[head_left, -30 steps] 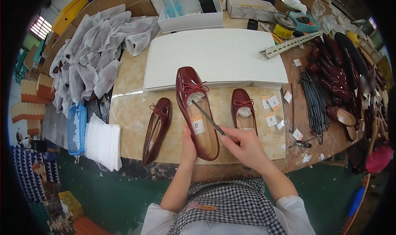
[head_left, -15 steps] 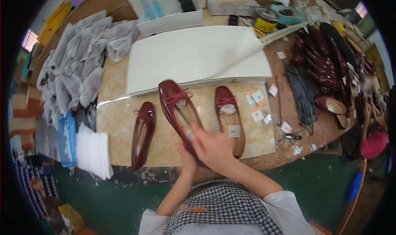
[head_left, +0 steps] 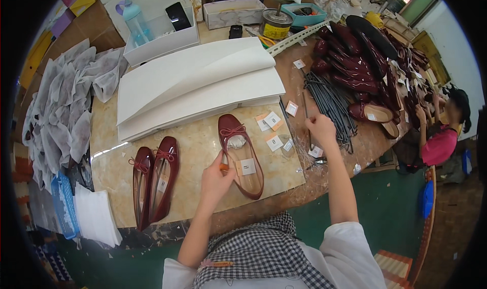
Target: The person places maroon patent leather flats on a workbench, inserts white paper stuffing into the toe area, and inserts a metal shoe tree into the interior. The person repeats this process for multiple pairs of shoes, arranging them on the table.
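Note:
My left hand (head_left: 215,182) is closed at the near-left side of a dark red patent ballet flat (head_left: 256,175), with a bit of orange showing at the fingertips. The flat has a bow, crumpled white stuffing in its toe and a white label on its insole. My right hand (head_left: 323,130) is out to the right, fingertips pinched at a thin dark stick (head_left: 305,104) beside a pile of similar sticks (head_left: 332,106). To the left, two more red flats lie side by side: a left one (head_left: 140,203) and a right one (head_left: 167,187).
White sheets (head_left: 198,81) lie stacked behind the flats. Square labels (head_left: 274,143) are scattered by the right flat. A heap of dark red shoes (head_left: 345,61) rises at far right, near a co-worker in a pink top (head_left: 439,144). Tissue-wrapped items (head_left: 63,101) fill the left.
The flat I held in both hands now lies beside the left one. My left hand has moved to the right-hand flat, my right hand out to the sticks. The view has turned right.

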The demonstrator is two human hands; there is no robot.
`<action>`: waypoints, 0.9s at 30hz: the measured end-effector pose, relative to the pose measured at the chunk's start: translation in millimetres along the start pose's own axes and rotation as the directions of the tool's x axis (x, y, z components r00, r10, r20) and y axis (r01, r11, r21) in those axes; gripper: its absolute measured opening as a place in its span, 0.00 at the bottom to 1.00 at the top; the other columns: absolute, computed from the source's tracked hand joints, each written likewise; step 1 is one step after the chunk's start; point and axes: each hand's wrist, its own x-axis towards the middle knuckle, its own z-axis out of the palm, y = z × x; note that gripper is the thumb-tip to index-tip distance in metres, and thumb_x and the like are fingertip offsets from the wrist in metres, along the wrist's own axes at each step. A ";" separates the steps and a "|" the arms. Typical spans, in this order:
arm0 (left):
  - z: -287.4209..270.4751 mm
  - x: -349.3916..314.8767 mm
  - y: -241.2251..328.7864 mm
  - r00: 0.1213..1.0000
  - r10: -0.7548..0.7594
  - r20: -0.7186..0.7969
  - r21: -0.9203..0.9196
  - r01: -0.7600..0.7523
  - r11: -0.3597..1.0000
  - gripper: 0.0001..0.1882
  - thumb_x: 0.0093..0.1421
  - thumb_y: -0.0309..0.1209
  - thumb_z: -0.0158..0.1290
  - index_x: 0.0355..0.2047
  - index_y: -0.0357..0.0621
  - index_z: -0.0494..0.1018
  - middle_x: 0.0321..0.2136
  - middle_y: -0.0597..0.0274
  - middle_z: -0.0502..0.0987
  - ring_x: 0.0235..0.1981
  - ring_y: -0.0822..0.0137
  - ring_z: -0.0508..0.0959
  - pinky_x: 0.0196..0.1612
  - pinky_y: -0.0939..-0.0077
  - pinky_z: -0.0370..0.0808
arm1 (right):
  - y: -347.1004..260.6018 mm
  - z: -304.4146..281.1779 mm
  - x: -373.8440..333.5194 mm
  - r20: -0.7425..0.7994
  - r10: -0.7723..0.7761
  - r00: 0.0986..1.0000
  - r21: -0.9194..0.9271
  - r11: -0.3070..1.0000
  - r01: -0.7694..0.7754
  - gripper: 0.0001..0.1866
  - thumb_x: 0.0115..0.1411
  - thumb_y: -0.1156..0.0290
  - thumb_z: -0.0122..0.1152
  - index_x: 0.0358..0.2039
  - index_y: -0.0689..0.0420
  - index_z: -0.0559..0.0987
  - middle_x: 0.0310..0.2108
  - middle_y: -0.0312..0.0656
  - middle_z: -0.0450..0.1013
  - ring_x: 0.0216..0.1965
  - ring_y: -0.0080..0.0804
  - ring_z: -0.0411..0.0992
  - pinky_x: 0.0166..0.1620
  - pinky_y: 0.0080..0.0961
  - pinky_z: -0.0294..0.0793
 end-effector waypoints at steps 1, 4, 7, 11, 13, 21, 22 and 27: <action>-0.2 -2.6 -11.6 1.000 0.010 -0.002 -0.122 -0.011 0.992 0.32 0.54 0.32 0.52 0.60 0.36 0.63 0.22 0.58 0.78 0.24 0.66 0.79 0.33 0.72 0.75 | 4.3 -7.8 -2.7 -0.017 -0.001 1.000 0.090 0.996 0.002 0.17 0.51 0.58 0.59 0.33 0.61 0.79 0.31 0.54 0.77 0.33 0.49 0.77 0.37 0.40 0.76; 4.7 -17.1 -5.4 0.993 -0.118 -0.027 -0.743 0.059 0.666 0.28 0.59 0.38 0.45 0.56 0.33 0.64 0.32 0.54 0.79 0.31 0.64 0.80 0.34 0.70 0.77 | 34.1 -10.1 -9.3 0.080 -0.013 0.997 0.674 0.738 -0.044 0.10 0.57 0.70 0.55 0.38 0.62 0.73 0.31 0.47 0.79 0.32 0.33 0.78 0.35 0.26 0.75; 5.1 -29.2 -22.3 0.901 -0.019 0.434 -0.895 0.433 0.103 0.30 0.63 0.48 0.38 0.54 0.34 0.65 0.43 0.49 0.75 0.37 0.59 0.79 0.37 0.68 0.79 | 26.1 -3.8 -14.1 0.036 -0.037 0.999 0.873 0.488 -0.013 0.07 0.61 0.79 0.52 0.40 0.62 0.68 0.34 0.43 0.79 0.34 0.22 0.76 0.35 0.16 0.72; 4.9 -37.1 -19.4 0.907 0.083 0.413 -0.911 0.411 0.045 0.40 0.63 0.59 0.35 0.57 0.32 0.61 0.48 0.44 0.73 0.40 0.56 0.79 0.41 0.65 0.79 | -11.8 -21.1 -28.2 -0.328 -0.025 0.944 0.759 0.588 0.279 0.08 0.61 0.77 0.56 0.40 0.63 0.69 0.36 0.45 0.78 0.37 0.21 0.75 0.39 0.16 0.70; -5.1 -37.9 -19.3 0.917 0.096 0.388 -0.920 0.392 -0.024 0.40 0.63 0.60 0.33 0.58 0.34 0.61 0.50 0.42 0.72 0.42 0.58 0.78 0.43 0.66 0.78 | 2.7 -6.2 -23.3 -0.356 -0.007 0.934 0.666 0.699 0.259 0.08 0.61 0.77 0.56 0.41 0.63 0.71 0.36 0.44 0.78 0.37 0.21 0.75 0.41 0.17 0.71; -14.1 -33.4 -54.0 0.986 -0.167 -0.022 -0.900 0.054 0.433 0.50 0.57 0.72 0.29 0.57 0.36 0.61 0.47 0.47 0.73 0.44 0.54 0.77 0.42 0.60 0.78 | -115.7 -63.2 -84.9 -0.149 -0.059 0.987 0.704 0.695 0.148 0.09 0.58 0.75 0.61 0.38 0.64 0.75 0.22 0.35 0.72 0.18 0.15 0.61 0.23 0.18 0.62; -14.7 -30.2 -53.2 0.967 -0.204 -0.154 -0.862 -0.031 0.505 0.45 0.61 0.68 0.28 0.56 0.39 0.63 0.46 0.50 0.74 0.43 0.57 0.78 0.41 0.61 0.78 | -124.1 -53.3 -103.6 -0.040 -0.255 0.966 0.720 0.663 0.205 0.10 0.57 0.76 0.61 0.40 0.63 0.76 0.18 0.35 0.70 0.17 0.15 0.59 0.21 0.20 0.60; -29.1 -24.3 -70.3 0.917 -0.187 -0.353 -0.769 -0.171 0.616 0.32 0.70 0.52 0.24 0.62 0.42 0.57 0.53 0.58 0.70 0.53 0.64 0.70 0.57 0.68 0.65 | -188.2 -53.8 -157.8 0.338 -0.572 0.748 0.771 0.623 0.127 0.19 0.59 0.74 0.57 0.52 0.57 0.75 0.11 0.39 0.61 0.13 0.19 0.56 0.19 0.25 0.58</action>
